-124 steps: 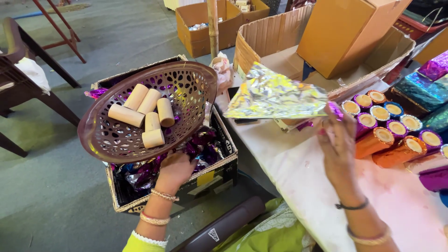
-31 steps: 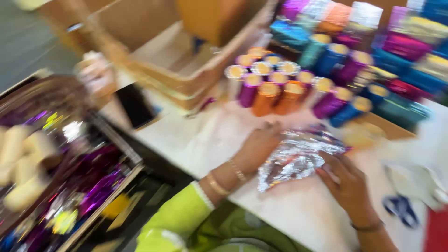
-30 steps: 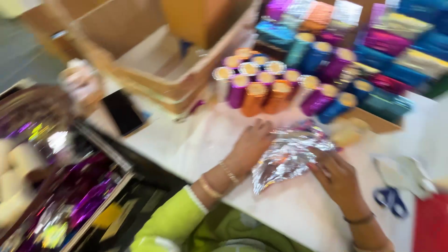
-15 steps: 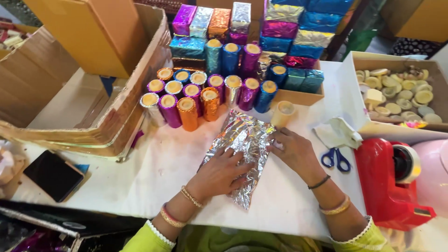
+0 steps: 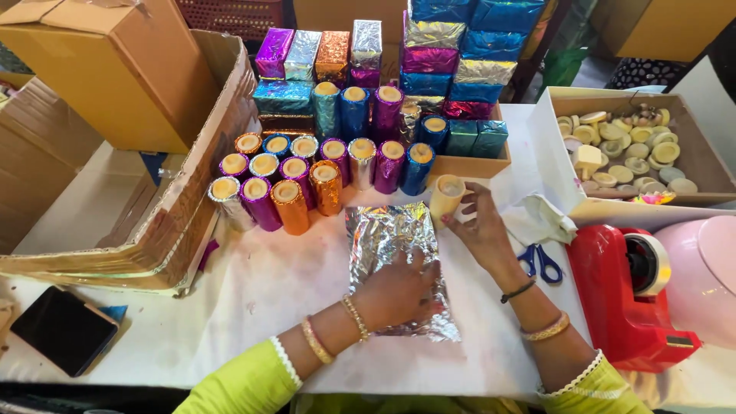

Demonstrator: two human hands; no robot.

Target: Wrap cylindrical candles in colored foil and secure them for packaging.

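Risen now — right hand [image 5: 481, 230] grips one tube [image 5: 446, 198].

foil sheet [image 5: 399, 264]: shiny, silver, crinkly, lying flat on the white surface, near the middle
tube [image 5: 447, 198]: plain, tan, standing up at the sheet's far right corner

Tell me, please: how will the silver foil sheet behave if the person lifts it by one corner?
The silver foil sheet already shows creases, so it is probably thin, light and floppy. The left hand presses it flat on the white table, so it may curl or slide. It could tear easily.
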